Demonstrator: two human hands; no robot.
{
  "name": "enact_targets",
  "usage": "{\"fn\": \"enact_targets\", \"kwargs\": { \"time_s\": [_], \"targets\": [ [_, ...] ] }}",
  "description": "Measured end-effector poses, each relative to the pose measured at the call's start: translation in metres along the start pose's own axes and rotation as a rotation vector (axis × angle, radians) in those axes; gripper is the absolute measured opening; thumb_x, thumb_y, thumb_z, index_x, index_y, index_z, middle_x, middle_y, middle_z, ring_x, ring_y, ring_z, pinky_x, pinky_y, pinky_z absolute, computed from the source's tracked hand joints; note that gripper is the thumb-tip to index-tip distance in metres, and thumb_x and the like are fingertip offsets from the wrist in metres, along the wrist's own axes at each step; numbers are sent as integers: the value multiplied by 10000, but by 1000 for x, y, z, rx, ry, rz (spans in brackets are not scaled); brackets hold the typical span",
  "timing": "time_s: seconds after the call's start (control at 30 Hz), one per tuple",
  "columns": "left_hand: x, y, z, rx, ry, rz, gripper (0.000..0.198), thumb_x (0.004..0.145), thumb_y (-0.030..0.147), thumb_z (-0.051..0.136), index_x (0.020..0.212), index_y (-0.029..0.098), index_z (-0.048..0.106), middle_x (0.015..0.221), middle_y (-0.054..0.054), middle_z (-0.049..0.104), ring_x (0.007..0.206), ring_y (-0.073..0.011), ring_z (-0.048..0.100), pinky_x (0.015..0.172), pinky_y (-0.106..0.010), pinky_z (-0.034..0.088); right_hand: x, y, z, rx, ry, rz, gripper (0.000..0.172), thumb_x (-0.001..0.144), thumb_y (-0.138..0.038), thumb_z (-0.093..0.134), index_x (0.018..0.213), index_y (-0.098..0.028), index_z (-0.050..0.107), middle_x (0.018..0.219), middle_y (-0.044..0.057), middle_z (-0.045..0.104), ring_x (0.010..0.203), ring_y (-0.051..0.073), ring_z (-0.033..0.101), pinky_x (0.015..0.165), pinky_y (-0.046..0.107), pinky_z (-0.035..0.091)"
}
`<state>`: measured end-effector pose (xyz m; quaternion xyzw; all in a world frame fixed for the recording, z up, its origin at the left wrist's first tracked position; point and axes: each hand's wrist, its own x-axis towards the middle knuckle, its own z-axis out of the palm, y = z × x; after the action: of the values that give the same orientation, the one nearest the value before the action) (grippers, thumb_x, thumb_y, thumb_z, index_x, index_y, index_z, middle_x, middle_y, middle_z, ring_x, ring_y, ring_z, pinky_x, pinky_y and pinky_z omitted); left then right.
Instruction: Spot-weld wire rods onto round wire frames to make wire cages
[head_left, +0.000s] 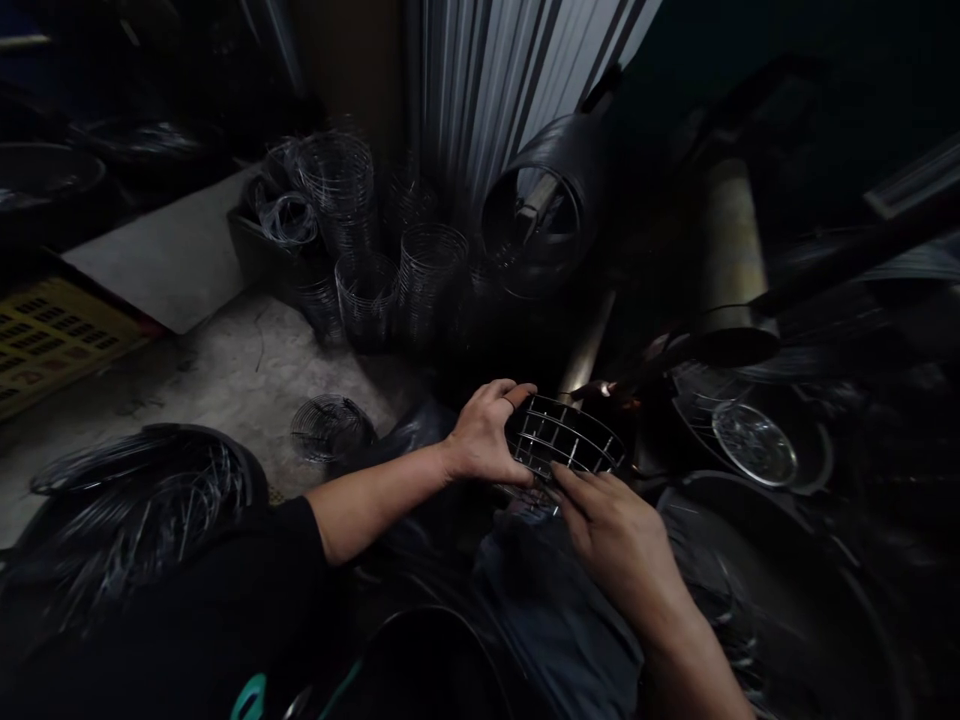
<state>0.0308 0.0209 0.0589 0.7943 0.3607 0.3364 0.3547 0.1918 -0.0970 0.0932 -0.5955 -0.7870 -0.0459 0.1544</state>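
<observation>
A small round wire cage of thin metal rods is held between both hands over my lap. My left hand grips its left side, thumb over the top rim and fingers curled round. My right hand holds its near edge from below, fingers pressed against the wires. Just past the cage, a dark metal arm reaches in from the right, with a small reddish glow at its tip by the cage's far rim.
Several stacked wire cages stand on the concrete floor ahead. One wire cage lies alone on the floor. A dark tube leans behind. Bundles of wire rings lie at left, a yellow crate far left, dark basins at right.
</observation>
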Motion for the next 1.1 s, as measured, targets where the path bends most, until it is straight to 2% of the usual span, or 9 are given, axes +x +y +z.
{"fn": "enact_targets", "kwargs": {
  "time_s": [0.13,0.27,0.5,0.7,0.83,1.0,1.1],
  "targets": [
    [8,3,5,-31,0,-12,1032,333,433,849,1271,155,520,1184,-101,498,1078,-289,523,976,-410,463,1,12,3,90,186,-50,239,901,-155,467,998,-120,684,830,66,699,725,181,640,758,319,512],
    [22,4,11,-43,9,-34,1014,328,369,847,1267,161,526,1193,-92,496,1079,-289,527,979,-406,462,11,27,0,94,271,-95,194,888,-131,509,959,-100,686,818,71,700,697,181,636,723,317,512],
    [48,3,14,-78,-1,-119,1003,356,331,845,1287,157,515,1214,-92,491,1107,-293,520,994,-400,454,32,51,-5,114,238,-96,176,877,-131,532,957,-128,688,797,49,695,682,158,622,663,278,505],
    [53,2,15,-88,-11,-132,1034,321,382,874,1271,161,530,1197,-90,502,1101,-289,522,994,-402,452,34,54,-1,158,258,-75,156,886,-166,554,952,-132,691,804,49,696,711,160,629,666,275,508],
    [62,0,16,-59,-21,-146,1017,339,398,869,1271,170,533,1189,-80,504,1097,-282,525,993,-400,455,40,58,2,126,279,-62,156,881,-170,558,934,-125,699,780,50,696,661,161,618,631,282,503],
    [76,0,17,-26,-23,-203,996,364,395,862,1278,186,527,1182,-76,508,1099,-283,533,983,-385,461,52,71,5,136,323,-59,153,875,-188,574,934,-149,710,830,44,714,726,178,659,703,301,519],
    [79,0,17,-25,-37,-199,1009,366,411,863,1288,193,518,1208,-80,501,1108,-281,529,978,-371,465,47,72,1,245,354,57,182,851,-229,626,993,-154,711,888,52,714,760,184,671,701,293,528]
  ]
}}
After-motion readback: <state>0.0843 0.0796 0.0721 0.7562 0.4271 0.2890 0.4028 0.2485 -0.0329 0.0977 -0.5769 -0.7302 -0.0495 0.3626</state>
